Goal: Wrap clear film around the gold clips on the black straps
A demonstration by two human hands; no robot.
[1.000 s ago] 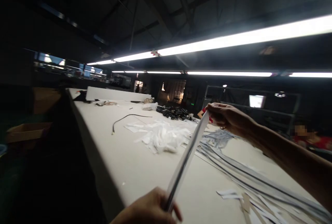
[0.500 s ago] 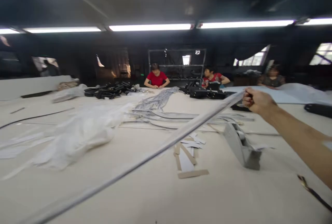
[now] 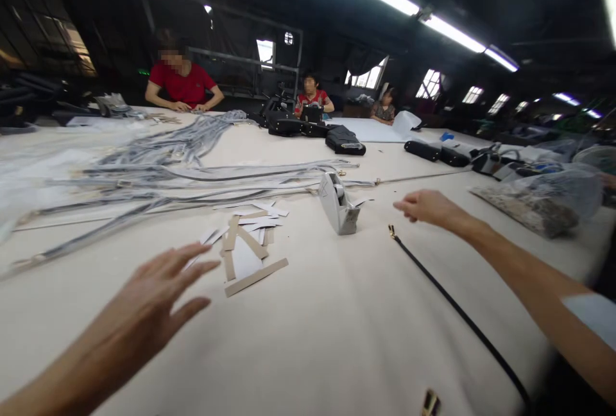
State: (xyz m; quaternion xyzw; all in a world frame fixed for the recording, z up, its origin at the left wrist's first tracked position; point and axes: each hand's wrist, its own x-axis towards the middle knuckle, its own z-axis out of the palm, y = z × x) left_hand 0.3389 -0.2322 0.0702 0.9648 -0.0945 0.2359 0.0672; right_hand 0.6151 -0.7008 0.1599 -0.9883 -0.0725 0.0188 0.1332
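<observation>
My left hand [image 3: 154,300] hovers over the table at the lower left, fingers spread and holding nothing. Just beyond its fingertips lies a loose heap of white and brown paper strips [image 3: 248,249]. At the right, my right hand [image 3: 426,208] is above the table with its fingers reaching left, partly bent, and nothing visible in them. Close below it is the gold clasp end of a thin black strap [image 3: 457,310], which runs toward the lower right. Another gold clasp [image 3: 430,402] shows at the bottom edge. Left of my right hand stands a grey tape dispenser [image 3: 339,207].
Several plastic-wrapped grey straps [image 3: 192,169] lie across the table's left and middle. Black bags [image 3: 298,126] sit farther back. A clear plastic bag [image 3: 543,201] lies at the right. A co-worker in red [image 3: 183,85] and two other people sit across the table.
My right hand has let go of the long plastic-wrapped strap and come lower. My left hand has come into view. The view has turned right and tilted, showing more of the black strap.
</observation>
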